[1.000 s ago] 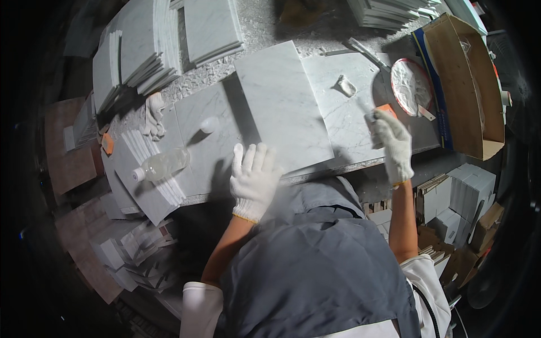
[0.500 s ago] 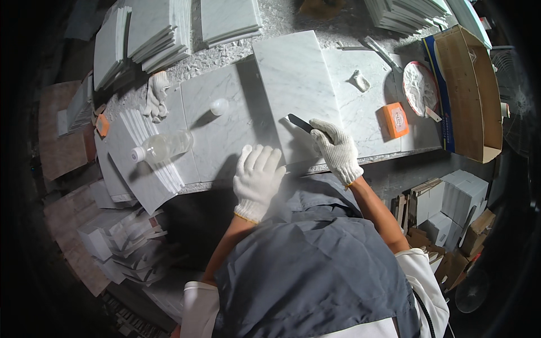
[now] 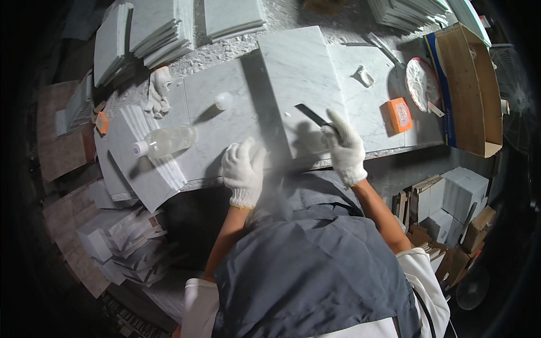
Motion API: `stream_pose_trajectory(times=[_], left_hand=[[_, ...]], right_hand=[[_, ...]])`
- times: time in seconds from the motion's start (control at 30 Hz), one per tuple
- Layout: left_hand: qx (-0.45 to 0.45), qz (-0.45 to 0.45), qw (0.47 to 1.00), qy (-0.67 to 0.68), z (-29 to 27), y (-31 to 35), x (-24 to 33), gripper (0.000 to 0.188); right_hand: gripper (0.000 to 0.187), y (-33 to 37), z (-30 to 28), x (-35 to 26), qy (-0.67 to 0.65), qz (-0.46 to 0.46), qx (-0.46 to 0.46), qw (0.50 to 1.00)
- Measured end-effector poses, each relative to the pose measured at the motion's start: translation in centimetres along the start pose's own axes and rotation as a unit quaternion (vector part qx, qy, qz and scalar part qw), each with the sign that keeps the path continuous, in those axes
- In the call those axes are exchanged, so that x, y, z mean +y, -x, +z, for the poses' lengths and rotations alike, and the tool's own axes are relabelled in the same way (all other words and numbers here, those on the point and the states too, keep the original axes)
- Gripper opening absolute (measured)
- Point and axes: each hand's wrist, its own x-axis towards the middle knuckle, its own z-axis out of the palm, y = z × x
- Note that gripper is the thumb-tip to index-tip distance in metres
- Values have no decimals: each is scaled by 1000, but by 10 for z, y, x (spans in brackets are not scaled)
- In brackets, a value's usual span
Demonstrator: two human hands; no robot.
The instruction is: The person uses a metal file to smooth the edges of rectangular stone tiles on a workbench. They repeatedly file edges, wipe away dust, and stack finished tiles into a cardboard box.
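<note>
A large white, grey-veined marble tile (image 3: 298, 67) lies over other tiles on the bench, its near end by the bench edge. Above its near right part is my right hand (image 3: 345, 149), in a white knit glove, closed around a flat, dark, narrow blade (image 3: 311, 114). The blade points up and left, over a small white crumb (image 3: 287, 114). My left hand (image 3: 243, 172), gloved alike, is at the bench's front edge, left of the tile. Its fingers are curled in; whatever may be inside them is hidden. A whitish blur hangs between the hands.
Left are a clear bottle (image 3: 169, 142), a small white cap-like piece (image 3: 223, 101), a spare glove (image 3: 159, 90) and stacked tiles (image 3: 160, 28). Right are an orange box (image 3: 399, 115), a red-rimmed dish of white paste (image 3: 421, 84) and an open carton (image 3: 470, 90). White rubble covers the back.
My left hand has gone from flat with fingers spread to curled, moving slightly left and up. My right hand has tilted upright, and the blade now lifts higher. The view has shifted a little.
</note>
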Motion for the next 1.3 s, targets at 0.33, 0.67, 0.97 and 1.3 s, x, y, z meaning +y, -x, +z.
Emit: stream_pose_trajectory(times=[0.33,0.67,0.97,1.3], left_hand=[[150,-146,970,122,35,-89,-37,69],[157,-195,911,329,27,-107,-19,45],[135,-201,829,504,3,-45,15,43],[131,-172,832,510,0,-25,12,43]], right_hand=[[30,13,-27,-25,-197,314,-189,909],[40,2,-19,-25,115,85,-165,976],[37,-6,7,-33,365,-80,-184,909],[38,-17,20,-17,329,56,-190,924]])
